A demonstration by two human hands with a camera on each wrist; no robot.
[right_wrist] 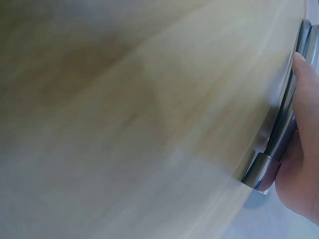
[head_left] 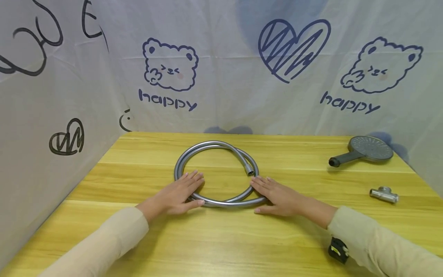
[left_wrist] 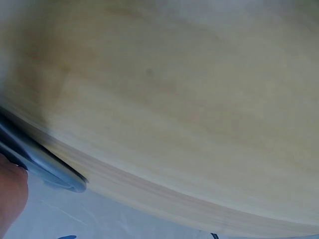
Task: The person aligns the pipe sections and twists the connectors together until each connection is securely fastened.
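Observation:
A grey shower hose (head_left: 214,144) lies coiled on the table, one metal end fitting (head_left: 249,170) inside the loop at its right. My left hand (head_left: 181,190) rests flat over the coil's lower left, fingers extended. On its lower right side lies my right hand (head_left: 282,196), fingers straight, covering part of the hose. In the left wrist view, the hose (left_wrist: 45,162) shows beside a bit of the hand (left_wrist: 11,194). The right wrist view shows the hose's other fitting (right_wrist: 259,172) sticking out under my right hand (right_wrist: 304,144).
At the back right lies a grey shower head (head_left: 372,149). A metal tee fitting (head_left: 384,195) sits in front of it. A small black object (head_left: 337,250) with a yellow mark is partly hidden by my right sleeve. White cloth (head_left: 228,77) with drawings hangs behind the wooden table (head_left: 221,246).

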